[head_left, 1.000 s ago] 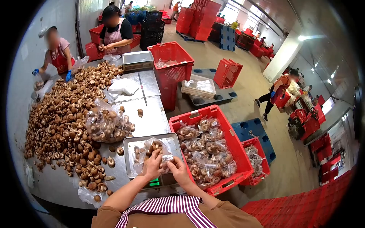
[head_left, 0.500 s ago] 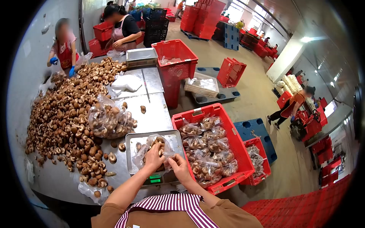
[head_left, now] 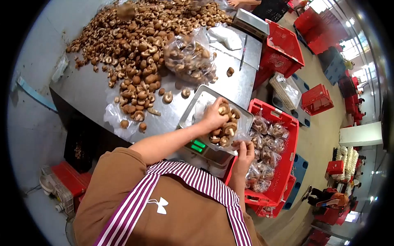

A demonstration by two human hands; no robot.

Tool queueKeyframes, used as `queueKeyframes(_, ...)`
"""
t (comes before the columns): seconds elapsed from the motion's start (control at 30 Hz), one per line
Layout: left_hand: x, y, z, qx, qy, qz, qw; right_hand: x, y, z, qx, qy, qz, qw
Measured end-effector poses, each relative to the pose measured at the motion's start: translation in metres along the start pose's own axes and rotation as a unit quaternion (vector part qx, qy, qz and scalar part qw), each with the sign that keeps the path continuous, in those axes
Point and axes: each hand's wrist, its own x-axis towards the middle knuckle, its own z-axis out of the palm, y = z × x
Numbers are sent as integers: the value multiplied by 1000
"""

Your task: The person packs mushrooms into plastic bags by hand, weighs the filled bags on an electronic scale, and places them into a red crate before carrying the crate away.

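Pinching the edge of a clear bag between thumb and fingers, my right hand is at the near right corner of the scale. My left hand bends over the mushrooms in that bag, fingers touching them; I cannot tell whether they are clamped on one. The bag lies open on the scale's tray, and the green display glows below it on my side. Beyond the scale, a bulging sack rests on the surface, against a big heap of loose mushrooms. To the sack's right are a white bundle, a pen and a stray mushroom. Just beside the surface, on my right, a red crate holds packs of mushrooms.
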Motion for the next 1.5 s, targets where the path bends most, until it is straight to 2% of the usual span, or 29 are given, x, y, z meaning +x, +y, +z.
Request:
queueKeyframes(0.07, 3, 0, -11, -84, -12, 4, 996, 2, -2, 3, 3, -3, 0, 1000)
queueKeyframes(0.13, -3, 26, -33, -288, -63, -96, 951, 5, -4, 4, -9, -10, -6, 1000)
queueKeyframes(0.17, -2, 38, -44, -276, -29, -76, 958, 6, -5, 3, -18, -16, -16, 1000)
queueKeyframes(0.2, 1, 49, -61, -298, -28, -104, 948, 7, -8, 1, -46, -25, -29, 998)
queueKeyframes(0.27, 5, 73, -97, -234, 47, -74, 968, 8, -9, 0, -23, -8, -17, 1000)
queueKeyframes(0.3, 26, 42, -116, -213, 94, -53, 971, 8, -10, -2, -31, -1, -19, 999)
queueKeyframes(0.4, 49, 34, -161, -190, 207, -147, 948, 10, 1, -15, -37, 15, -7, 999)
queueKeyframes(0.43, 53, 41, -174, -138, 239, -195, 941, 9, -5, -13, -35, 5, -10, 999)
queueKeyframes(0.47, 70, 5, -203, -130, 162, -158, 965, 9, -4, -15, -31, -4, -14, 999)
queueKeyframes(0.5, 66, 17, -211, -34, 141, -147, 978, 7, -4, -15, -24, -2, -16, 1000)
queueKeyframes(0.53, 95, -32, -232, 77, 174, -102, 977, 6, -4, -14, -16, -1, -20, 1000)
queueKeyframes(0.6, 88, -24, -231, 63, 159, -66, 983, 3, -2, -15, -23, 5, -12, 1000)
queueKeyframes(0.63, 80, -11, -223, 105, 158, -18, 982, 1, 1, -16, -27, 11, -5, 1000)
queueKeyframes(0.73, 55, 19, -184, 11, 84, 38, 996, 1, 6, -15, -36, 9, -6, 999)
queueKeyframes(0.77, 48, 24, -170, -64, 57, 89, 992, 0, 3, -12, -59, 7, -33, 998)
queueKeyframes(0.8, 34, 45, -152, -64, 64, 109, 990, 0, 0, -9, -84, 7, -60, 995)
queueKeyframes(0.87, 12, 71, -127, -111, -21, 117, 987, 2, -3, -3, -95, 13, -45, 994)
queueKeyframes(0.97, -17, 90, -84, -91, -112, 140, 980, 10, -6, 12, -369, 29, -208, 905)
queueKeyframes(1.0, -23, 92, -72, -67, -162, 141, 974, 13, -4, 16, -370, 31, -209, 905)
queueKeyframes(1.07, -29, 83, -50, 9, -192, 147, 970, 21, 1, 20, -489, -26, -243, 837)
queueKeyframes(1.1, -28, 69, -41, 43, -189, 139, 971, 26, 14, 9, -508, -30, -239, 827)
queueKeyframes(1.13, -26, 59, -39, 93, -195, 133, 967, 27, 13, 6, -509, -25, -241, 826)
queueKeyframes(1.17, -24, 43, -38, 153, -178, 151, 960, 24, 12, 2, -329, 16, -158, 931)
queueKeyframes(1.2, -22, 27, -39, 214, -160, 167, 949, 20, 11, -1, -131, 55, -66, 988)
queueKeyframes(1.23, -22, 17, -42, 213, -163, 168, 949, 16, 6, -7, -94, 79, -27, 992)
queueKeyframes(1.3, -21, 0, -48, 311, -160, 129, 928, 11, 8, -17, -70, 78, -16, 994)
queueKeyframes(1.33, -22, -6, -47, 310, -160, 130, 928, 7, 8, -21, -47, 73, -5, 996)
queueKeyframes(1.37, -24, -12, -47, 323, -155, 145, 922, 1, 8, -22, -78, 74, 17, 994)
queueKeyframes(1.5, -27, -20, -46, 365, -153, 148, 906, -6, 20, -19, -55, 49, -29, 997)
